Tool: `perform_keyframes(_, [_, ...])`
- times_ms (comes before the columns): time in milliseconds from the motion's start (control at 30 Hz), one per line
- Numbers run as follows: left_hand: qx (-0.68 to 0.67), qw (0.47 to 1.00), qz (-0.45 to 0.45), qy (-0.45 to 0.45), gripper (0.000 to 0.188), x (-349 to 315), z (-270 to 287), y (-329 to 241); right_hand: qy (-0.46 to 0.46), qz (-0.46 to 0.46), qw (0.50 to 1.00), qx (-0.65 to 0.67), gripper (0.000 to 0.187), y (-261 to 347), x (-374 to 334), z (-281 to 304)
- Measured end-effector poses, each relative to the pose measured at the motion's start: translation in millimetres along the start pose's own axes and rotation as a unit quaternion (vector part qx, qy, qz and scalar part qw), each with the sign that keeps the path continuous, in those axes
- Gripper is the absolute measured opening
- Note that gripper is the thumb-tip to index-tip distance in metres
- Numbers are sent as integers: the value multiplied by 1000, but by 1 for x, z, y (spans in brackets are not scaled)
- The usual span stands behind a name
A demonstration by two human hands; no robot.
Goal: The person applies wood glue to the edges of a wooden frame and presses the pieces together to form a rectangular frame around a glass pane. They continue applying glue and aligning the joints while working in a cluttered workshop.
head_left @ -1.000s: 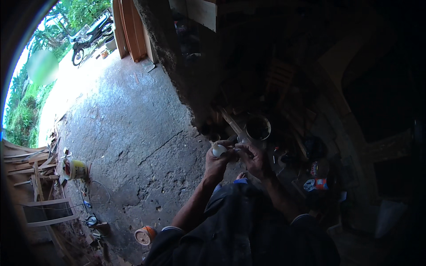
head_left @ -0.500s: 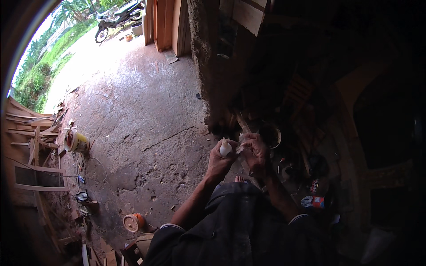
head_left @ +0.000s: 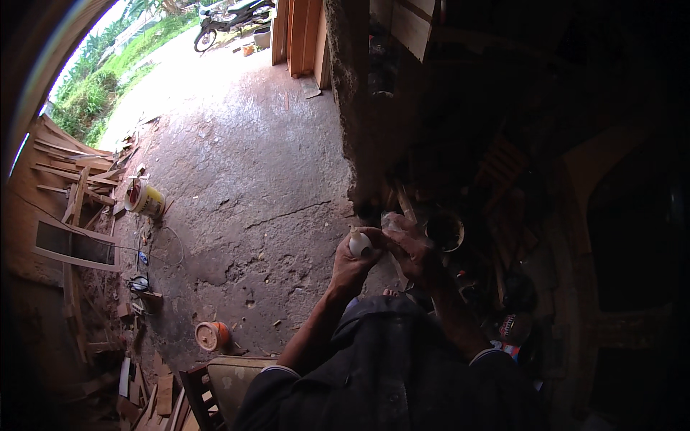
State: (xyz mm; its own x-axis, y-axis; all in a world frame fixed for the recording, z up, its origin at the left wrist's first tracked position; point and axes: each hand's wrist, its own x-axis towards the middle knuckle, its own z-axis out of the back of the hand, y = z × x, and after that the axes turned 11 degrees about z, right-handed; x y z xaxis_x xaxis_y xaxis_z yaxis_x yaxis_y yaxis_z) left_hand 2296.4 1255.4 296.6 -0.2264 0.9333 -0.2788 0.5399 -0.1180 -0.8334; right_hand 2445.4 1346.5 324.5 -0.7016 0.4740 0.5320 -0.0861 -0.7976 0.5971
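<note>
My left hand (head_left: 348,269) is wrapped round a small white bottle (head_left: 360,245) with a narrow tapered nozzle, seen nearly from its top end. Close beside it, my right hand (head_left: 412,257) is closed, its fingers touching or almost touching the left hand. A crumpled piece of clear plastic (head_left: 392,222), perhaps a small bag, sticks out at the top of my right hand's fingers. Both hands are in front of my body at waist height, over the floor. Shade hides the exact grip of the right fingers.
Rough concrete floor (head_left: 259,237) spreads ahead to a bright doorway. Left are stacked wood pieces (head_left: 79,172), a yellow-white bucket (head_left: 146,200) and an orange tub (head_left: 213,335). A round container (head_left: 445,231) stands right of my hands, in dark clutter. A chair (head_left: 233,384) is near my left side.
The floor and doorway have shifted rightward in view as my head turned. My hands have come closer together, and the clear plastic now shows more plainly above my right fingers. The bottle stays in my left hand.
</note>
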Motion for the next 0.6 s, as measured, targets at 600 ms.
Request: perform_keyframes(600, [46, 988, -62, -135, 17, -21, -19, 14, -26, 14, 997, 77, 13, -6, -12, -21])
